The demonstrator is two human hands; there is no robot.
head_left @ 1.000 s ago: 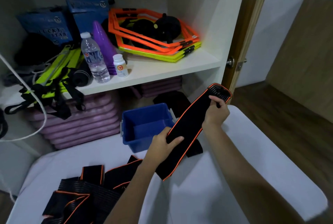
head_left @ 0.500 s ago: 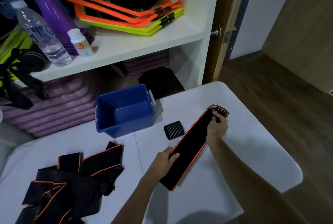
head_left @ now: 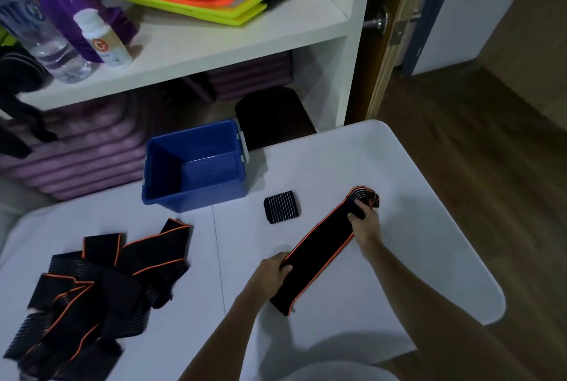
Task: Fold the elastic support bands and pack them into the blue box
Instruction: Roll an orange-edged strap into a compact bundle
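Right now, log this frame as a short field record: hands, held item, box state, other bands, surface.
left hand: grips near end of the band
right hand: grips far end of the band
band: black, orange-edged, stretched flat on the table
blue box: open, nothing visible inside
pile of bands: unfolded, on table's left side
small ribbed pad: lies between box and band
table: white

A single head-worn wide-angle camera looks forward and steeply down onto the white table [head_left: 399, 172]. The table fills the lower frame at close range, forearms entering from the bottom edge. Beyond the table's far edge stands a white shelf unit [head_left: 214, 43]; right of the table, wooden floor [head_left: 491, 150].
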